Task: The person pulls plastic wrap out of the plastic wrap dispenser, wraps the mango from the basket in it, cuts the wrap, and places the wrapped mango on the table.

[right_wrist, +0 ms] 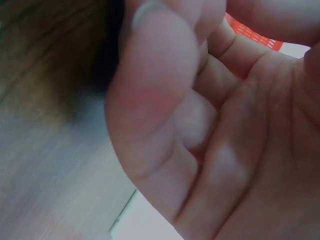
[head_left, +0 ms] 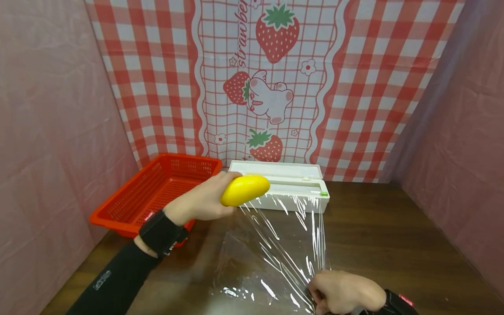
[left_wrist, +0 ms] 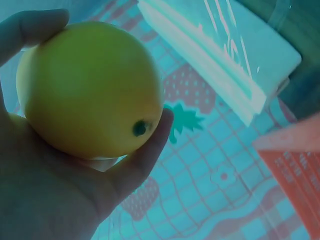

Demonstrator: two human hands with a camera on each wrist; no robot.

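Fruit, smooth and yellow, is in the left hand, held above the table and overlapping the left part of the white box in the head view. That hand grasps it with curled fingers, most of them hidden behind it from above; the left wrist view, tinted blue-green, shows digits on both sides and a dark spot near one end. Whether fruit and film touch, I cannot tell.

The film runs from the box, its lid raised, down to the right hand. It is so clear that its left edge is hard to trace, and its near end is lost at the frame's bottom. The right hand is clenched on the film's near right corner, though its fingertips are tucked out of sight; the right wrist view shows bent, blurred fingers with no film discernible.

Left hand and wrist cover part of the red basket.
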